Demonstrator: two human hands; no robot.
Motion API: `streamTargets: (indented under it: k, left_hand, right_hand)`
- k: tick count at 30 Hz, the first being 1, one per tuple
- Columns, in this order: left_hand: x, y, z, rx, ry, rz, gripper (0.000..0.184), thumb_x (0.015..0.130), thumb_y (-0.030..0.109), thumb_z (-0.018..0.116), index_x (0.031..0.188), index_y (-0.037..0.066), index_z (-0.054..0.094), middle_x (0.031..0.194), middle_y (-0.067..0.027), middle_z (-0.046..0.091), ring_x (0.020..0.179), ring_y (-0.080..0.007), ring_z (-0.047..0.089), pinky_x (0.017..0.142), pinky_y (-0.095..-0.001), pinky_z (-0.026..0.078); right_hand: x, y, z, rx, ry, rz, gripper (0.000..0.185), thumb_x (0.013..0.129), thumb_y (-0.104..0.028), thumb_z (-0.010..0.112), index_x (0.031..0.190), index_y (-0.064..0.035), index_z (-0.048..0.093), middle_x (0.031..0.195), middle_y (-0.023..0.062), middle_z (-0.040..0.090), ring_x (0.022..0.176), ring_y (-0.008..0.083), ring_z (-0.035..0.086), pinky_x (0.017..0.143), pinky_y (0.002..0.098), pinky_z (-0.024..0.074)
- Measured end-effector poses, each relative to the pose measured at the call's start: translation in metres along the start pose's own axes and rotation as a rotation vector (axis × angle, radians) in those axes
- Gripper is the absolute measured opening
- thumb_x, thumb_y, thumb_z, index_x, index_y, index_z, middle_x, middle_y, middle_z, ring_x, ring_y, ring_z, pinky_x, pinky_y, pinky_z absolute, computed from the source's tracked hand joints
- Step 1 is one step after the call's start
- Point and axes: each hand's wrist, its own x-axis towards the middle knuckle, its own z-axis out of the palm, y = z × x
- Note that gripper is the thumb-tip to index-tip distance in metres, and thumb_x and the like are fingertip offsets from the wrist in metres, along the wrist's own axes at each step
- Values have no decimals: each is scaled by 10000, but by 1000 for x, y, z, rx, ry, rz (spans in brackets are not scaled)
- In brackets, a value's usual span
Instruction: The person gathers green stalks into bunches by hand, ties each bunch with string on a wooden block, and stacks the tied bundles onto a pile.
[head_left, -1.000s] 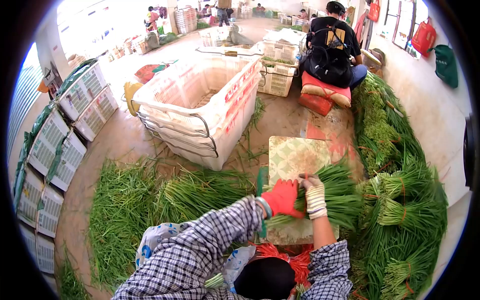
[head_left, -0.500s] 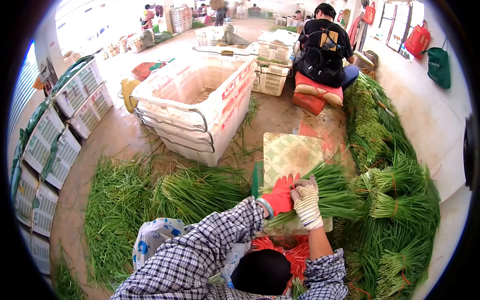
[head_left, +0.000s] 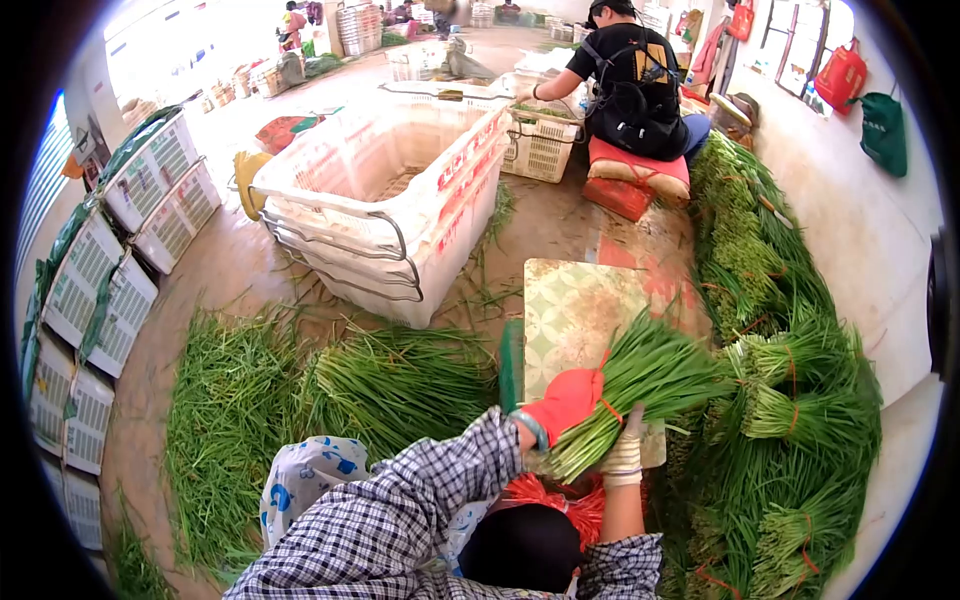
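Note:
My left hand, in a red glove, is closed around a bunch of long green chives. A thin red tie shows across the stems beside it. The cut ends point down toward me and the leafy tips fan out to the right. Against the lower right side of the bunch is my right hand, in a striped cream glove. Its thumb points up, while its fingers are hidden or blurred. Beneath both hands lies a patterned board, worn and stained. Red ties lie in a pile close to my body.
Loose chives are heaped on the floor at left. Tied bunches are stacked along the right wall. Stacked white crates stand ahead, with more crates at far left. A person sits ahead on stuffed sacks.
The bunch has been raised and turned, its cut ends now toward me, and a red tie shows on it. My right hand has moved down its side. The person ahead has reached left to a crate.

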Motion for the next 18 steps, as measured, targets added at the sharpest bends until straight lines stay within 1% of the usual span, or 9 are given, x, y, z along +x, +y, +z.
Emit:
streamTargets:
  k: [2, 3, 5, 6, 8, 10, 13, 16, 18]
  left_hand:
    - [-7, 28, -7, -83, 311, -18, 331, 974, 187, 447, 1186, -30, 580, 1007, -266, 634, 925, -408, 603, 815, -405, 483]
    - [-12, 42, -16, -78, 312, -32, 331, 974, 187, 447, 1186, -30, 580, 1007, -266, 634, 925, -408, 603, 815, -405, 483]
    - [-14, 66, -38, -241, 459, 264, 412, 1006, 168, 436, 1355, -50, 452, 1247, -210, 581, 1135, -287, 567, 963, -325, 427]
    - [-9, 74, -46, -238, 457, 257, 412, 1006, 168, 436, 1355, -50, 452, 1247, -210, 581, 1135, -287, 567, 963, -325, 427]
    - [9, 91, -57, -876, 264, 301, 486, 1027, 172, 403, 1457, -34, 311, 1428, -161, 446, 1314, -209, 418, 1075, -294, 317]
    - [20, 102, -66, -908, 279, 301, 467, 1041, 174, 372, 1459, -26, 312, 1444, -123, 423, 1335, -165, 366, 1097, -283, 283]
    - [28, 88, -55, -1011, 289, 315, 474, 1043, 183, 364, 1463, -28, 299, 1438, -135, 432, 1330, -183, 387, 1091, -298, 298]
    - [16, 16, -10, -847, 391, 295, 496, 1047, 230, 353, 1477, -5, 279, 1438, -143, 425, 1322, -207, 402, 1096, -313, 295]
    - [7, -11, 3, -882, 306, 159, 487, 1028, 237, 402, 1464, 37, 317, 1390, -127, 462, 1273, -193, 443, 1044, -335, 376]
  right_hand:
    - [7, -3, 16, -84, 21, -115, 596, 896, -259, 616, 1401, -33, 395, 1336, 82, 505, 1175, 229, 515, 1027, 383, 414]
    - [-4, -9, 41, -219, 34, -288, 544, 862, -240, 636, 1325, -7, 471, 1250, 75, 570, 1092, 233, 568, 981, 361, 451]
    - [-12, -26, 56, -410, -25, -465, 546, 801, -106, 658, 1311, -19, 483, 1230, 81, 576, 1080, 225, 575, 955, 370, 480]
    - [-7, -37, 48, -488, -67, -526, 556, 781, -59, 658, 1308, -25, 486, 1226, 81, 578, 1074, 224, 578, 947, 374, 488]
    - [9, -60, 48, -774, -150, -722, 607, 744, -41, 718, 1307, -39, 490, 1227, 86, 578, 1076, 222, 579, 939, 375, 488]
    - [10, -69, 66, -742, -166, -762, 595, 717, -76, 790, 1253, -18, 539, 1183, 97, 611, 1029, 218, 601, 921, 373, 494]
    - [21, -59, 46, -1223, -15, -818, 521, 712, -150, 812, 1168, -13, 600, 1127, 106, 650, 980, 245, 624, 903, 391, 498]
    - [39, -27, 18, -2121, -37, -941, 494, 703, -218, 809, 1128, -33, 637, 1113, 122, 673, 986, 298, 634, 913, 416, 486]
    - [41, -1, 5, -1619, 20, -861, 446, 698, -213, 799, 1090, -47, 665, 1085, 123, 686, 1038, 312, 624, 948, 423, 460]
